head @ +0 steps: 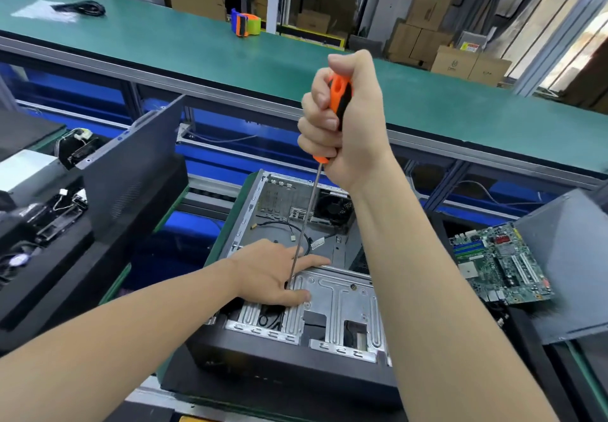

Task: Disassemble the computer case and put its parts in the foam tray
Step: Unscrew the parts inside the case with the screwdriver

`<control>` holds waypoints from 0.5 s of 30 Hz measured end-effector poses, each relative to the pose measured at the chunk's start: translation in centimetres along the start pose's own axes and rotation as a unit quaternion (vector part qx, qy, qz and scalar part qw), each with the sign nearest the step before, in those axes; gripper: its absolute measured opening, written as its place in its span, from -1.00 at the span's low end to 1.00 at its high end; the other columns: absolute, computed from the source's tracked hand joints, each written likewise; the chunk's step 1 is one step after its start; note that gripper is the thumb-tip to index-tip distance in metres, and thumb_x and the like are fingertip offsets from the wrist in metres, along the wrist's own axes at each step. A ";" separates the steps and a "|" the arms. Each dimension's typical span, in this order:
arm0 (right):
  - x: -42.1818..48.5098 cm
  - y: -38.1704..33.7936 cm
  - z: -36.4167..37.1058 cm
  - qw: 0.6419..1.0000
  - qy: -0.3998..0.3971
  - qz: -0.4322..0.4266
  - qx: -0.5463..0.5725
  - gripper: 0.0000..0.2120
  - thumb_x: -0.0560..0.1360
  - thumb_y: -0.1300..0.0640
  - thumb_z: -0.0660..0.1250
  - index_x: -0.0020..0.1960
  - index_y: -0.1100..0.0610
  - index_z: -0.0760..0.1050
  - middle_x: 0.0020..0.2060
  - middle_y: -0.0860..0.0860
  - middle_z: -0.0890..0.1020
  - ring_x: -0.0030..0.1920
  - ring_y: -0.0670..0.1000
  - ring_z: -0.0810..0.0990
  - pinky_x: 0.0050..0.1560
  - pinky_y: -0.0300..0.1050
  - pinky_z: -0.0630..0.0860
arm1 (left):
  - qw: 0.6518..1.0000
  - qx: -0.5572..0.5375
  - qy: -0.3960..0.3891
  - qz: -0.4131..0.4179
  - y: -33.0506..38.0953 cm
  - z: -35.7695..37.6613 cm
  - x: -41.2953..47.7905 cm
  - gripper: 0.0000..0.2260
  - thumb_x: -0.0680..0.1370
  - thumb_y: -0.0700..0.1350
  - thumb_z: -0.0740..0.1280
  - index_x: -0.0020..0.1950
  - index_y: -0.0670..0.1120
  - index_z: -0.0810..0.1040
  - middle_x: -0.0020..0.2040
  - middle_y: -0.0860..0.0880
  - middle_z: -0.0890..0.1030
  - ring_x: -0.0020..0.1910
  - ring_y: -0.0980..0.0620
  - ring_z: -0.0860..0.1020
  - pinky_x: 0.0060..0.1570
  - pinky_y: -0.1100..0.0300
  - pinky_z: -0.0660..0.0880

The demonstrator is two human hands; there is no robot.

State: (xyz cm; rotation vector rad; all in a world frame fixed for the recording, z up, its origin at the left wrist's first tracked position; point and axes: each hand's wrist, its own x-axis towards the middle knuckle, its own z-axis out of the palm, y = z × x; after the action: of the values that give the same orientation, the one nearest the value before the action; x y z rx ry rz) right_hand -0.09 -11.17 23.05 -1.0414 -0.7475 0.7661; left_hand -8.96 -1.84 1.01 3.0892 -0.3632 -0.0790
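The open computer case (296, 290) lies on its side near the front edge of the workbench (138, 276), its open face up. Inside, toward the far end, a black fan (334, 209) sits by the rear panel with thin cables (296, 227) trailing across the floor of the case. At the near end a silver drive cage (342, 303) spans the case, ribbed and cut with openings.

The right hand (345, 118) is raised well above the case, fingers wrapped tight in a fist around the orange-and-black handle of a long screwdriver (307, 211). The shaft runs down and slightly leftward, and its tip meets the left end of the drive cage; the exact spot is hidden by the other hand.

The left hand (276, 273) lies flat on that end of the cage, fingers spread loosely on either side of the shaft and pressing on the metal, gripping nothing.

To the right of the case a green motherboard (500, 263) lies flat on the bench, partly under a leaning grey side panel (566, 263). To the left another dark side panel (131, 171) stands tilted against black foam trays (49, 273) that hold removed parts. Behind, across the back, runs a green conveyor belt (197, 46) carrying an orange and blue tape dispenser (245, 25).
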 end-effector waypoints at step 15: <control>1.0 0.0 -0.8 0.972 -0.194 0.051 0.121 -0.67 0.61 0.02 0.14 -0.23 0.20 0.37 -0.37 0.10 0.35 -0.59 -0.04 0.17 -0.50 -0.21 0.10 | 1.000 -0.009 0.023 0.001 -0.3 0.6 -0.1 -0.31 0.58 0.47 -0.06 0.65 0.23 -0.05 -0.11 0.09 0.32 -0.24 -0.01 0.49 -0.19 -0.01 0.54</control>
State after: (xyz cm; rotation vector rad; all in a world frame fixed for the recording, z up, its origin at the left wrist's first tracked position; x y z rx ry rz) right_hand 1.04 -10.71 22.92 -0.7199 -0.9109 1.1405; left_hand -8.99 -1.57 0.43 3.0664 -0.3619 -0.0127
